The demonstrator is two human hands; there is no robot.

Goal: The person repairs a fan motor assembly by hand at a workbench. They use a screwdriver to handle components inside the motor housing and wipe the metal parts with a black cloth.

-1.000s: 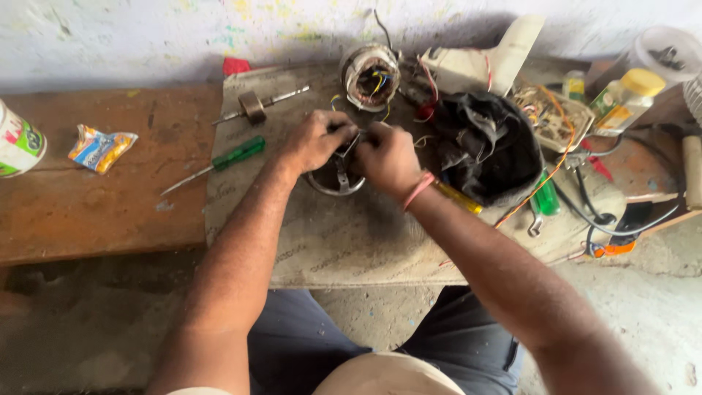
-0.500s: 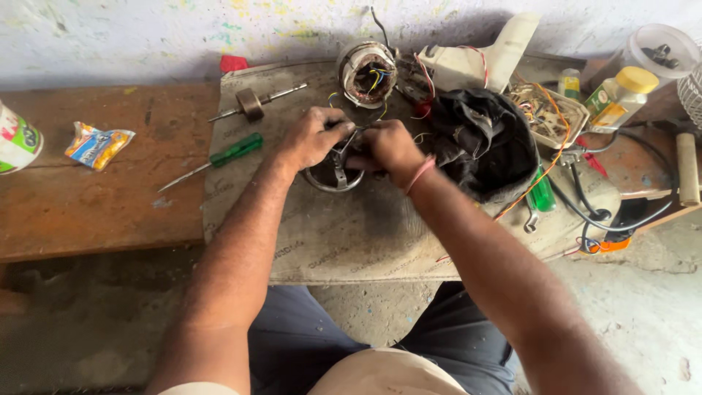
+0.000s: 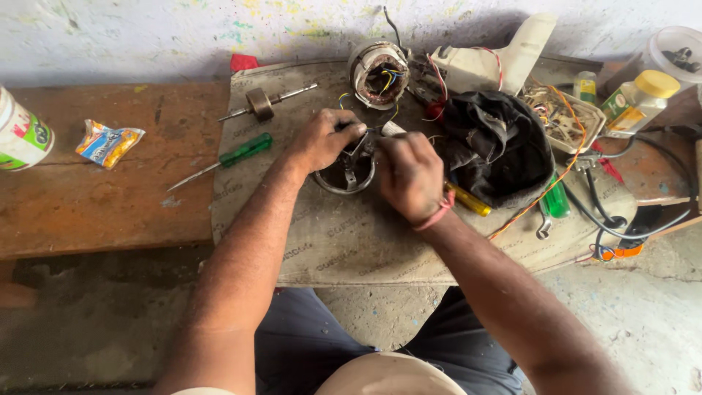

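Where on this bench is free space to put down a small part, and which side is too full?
Free: the mat in front of both hands, and the wooden bench between the green screwdriver and the snack packet. Crowded: the right side, around the black cloth, wires and bottles.

Wooden bench with a cardboard sheet laid over its right part.

On the bare wood at the left lie a cup and a crumpled wrapper. On the cardboard lie a green screwdriver with its tip over the wood, a rotor shaft, a metal ring, a wound stator, a white housing, a black cloth, a yellow-handled tool, a tray of wires, a green-handled tool and black cables. A yellow-capped bottle stands at the right end.
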